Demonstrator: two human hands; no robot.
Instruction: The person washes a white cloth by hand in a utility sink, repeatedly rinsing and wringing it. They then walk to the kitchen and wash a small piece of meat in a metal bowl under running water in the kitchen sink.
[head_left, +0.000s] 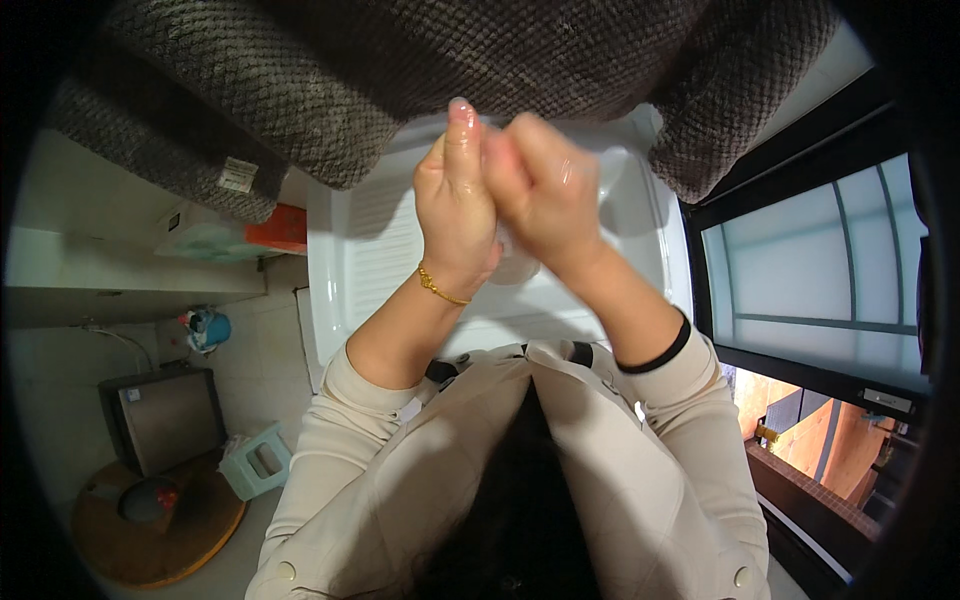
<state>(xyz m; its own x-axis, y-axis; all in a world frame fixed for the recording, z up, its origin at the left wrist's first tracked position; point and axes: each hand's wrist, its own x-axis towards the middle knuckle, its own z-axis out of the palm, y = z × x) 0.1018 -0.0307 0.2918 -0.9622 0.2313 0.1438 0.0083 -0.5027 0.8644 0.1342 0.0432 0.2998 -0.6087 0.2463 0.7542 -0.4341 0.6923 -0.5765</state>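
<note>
My left hand (459, 195), wet and shiny, with a gold bracelet (441, 287) at its wrist, is raised over a white laundry sink (330, 300) with a ribbed washboard slope (379, 232). Pressed against its palm side is my right hand (551, 184), also wet, its fingers curled and somewhat blurred. A black band (660, 349) circles the right forearm. No object shows in either hand; part of the fingers is hidden where the hands meet. A dark grey waffle-textured towel (480, 60) hangs across the far side of the sink.
A black-framed frosted glass door or window (802, 255) stands at the right. On the left are a shelf (135, 262), a red-orange package (281, 229), a blue container (217, 328), a dark box-shaped appliance (172, 420), a pale green plastic stool (259, 461) and a round wooden board or tabletop (195, 525).
</note>
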